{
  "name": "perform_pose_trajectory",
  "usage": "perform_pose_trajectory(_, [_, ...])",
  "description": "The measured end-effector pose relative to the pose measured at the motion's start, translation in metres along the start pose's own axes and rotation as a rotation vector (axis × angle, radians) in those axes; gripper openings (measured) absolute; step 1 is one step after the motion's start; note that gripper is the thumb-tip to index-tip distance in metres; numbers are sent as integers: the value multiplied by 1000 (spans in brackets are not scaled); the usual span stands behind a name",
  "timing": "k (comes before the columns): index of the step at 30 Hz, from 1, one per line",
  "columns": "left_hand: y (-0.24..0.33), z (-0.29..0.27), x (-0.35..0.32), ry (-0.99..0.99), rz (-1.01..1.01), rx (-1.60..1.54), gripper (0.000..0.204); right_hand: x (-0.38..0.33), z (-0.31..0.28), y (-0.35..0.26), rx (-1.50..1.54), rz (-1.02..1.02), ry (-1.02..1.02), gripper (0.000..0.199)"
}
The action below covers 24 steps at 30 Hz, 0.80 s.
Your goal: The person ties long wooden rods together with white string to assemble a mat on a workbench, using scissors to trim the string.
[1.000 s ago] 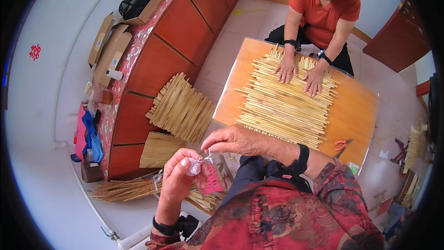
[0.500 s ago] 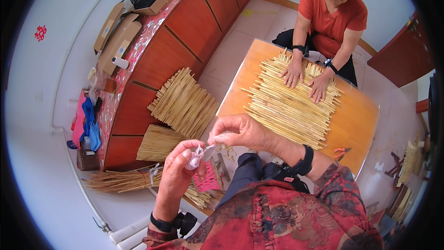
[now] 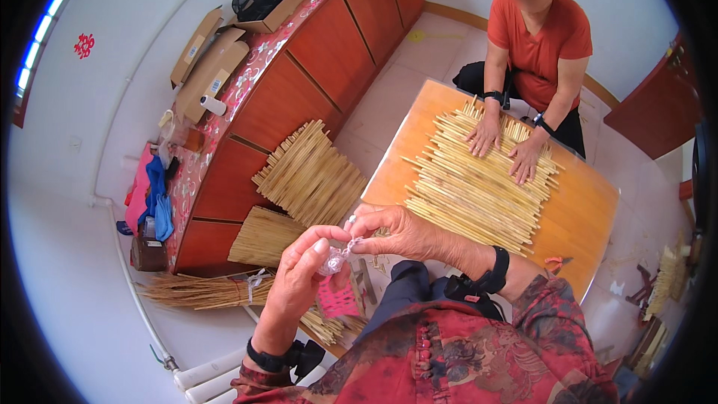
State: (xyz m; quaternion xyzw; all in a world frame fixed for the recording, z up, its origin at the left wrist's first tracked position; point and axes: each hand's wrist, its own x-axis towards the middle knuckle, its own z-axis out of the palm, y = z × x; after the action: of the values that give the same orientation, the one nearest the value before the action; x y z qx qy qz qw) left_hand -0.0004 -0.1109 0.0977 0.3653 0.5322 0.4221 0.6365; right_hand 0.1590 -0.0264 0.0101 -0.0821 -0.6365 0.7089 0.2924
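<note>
My left hand (image 3: pixel 305 263) is closed round a small ball of white string (image 3: pixel 333 262), held up in front of my lap. Close beside it, my right hand (image 3: pixel 389 230) pinches a strand of that string between thumb and finger; the fingertips of both hands nearly meet. Beyond them, a mat of straw-coloured stalks (image 3: pixel 475 187) lies on the wooden table (image 3: pixel 580 217). A co-worker in a red shirt (image 3: pixel 538 45) sits at the table's far side with both hands spread flat on the stalks.
Orange-handled pliers (image 3: pixel 556 262) lie at the table's near right. Left of the table, stalk mats (image 3: pixel 310 172) lean against red cabinets (image 3: pixel 280 105), with a tied bundle of thin stalks (image 3: pixel 202 291) below. Cardboard boxes (image 3: pixel 209 78) sit on the cabinet top. A pink perforated piece (image 3: pixel 338 298) is under my hands.
My right hand has come closer to my left, and the stretch of string between them is shorter. The view has shifted slightly. The co-worker's hands stay on the stalks.
</note>
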Motion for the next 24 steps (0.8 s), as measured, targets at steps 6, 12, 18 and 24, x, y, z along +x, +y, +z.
perform_pose_trajectory(6, [2, -4, 10, 37, -3, 59, 28, -13, -21, -20, 407, 190, -5, 8])
perform_pose_trajectory(12, [-25, -32, 29, 186, 228, 34, 29, -40, -72, -45, 480, 67, 194, 12])
perform_pose_trajectory(18, [-30, -46, 31, 227, 233, -249, 32, -79, -105, -55, 144, 126, 283, 16])
perform_pose_trajectory(24, [-14, -45, 36, 65, 251, -784, 38, -102, -106, -46, 172, 193, 220, 10])
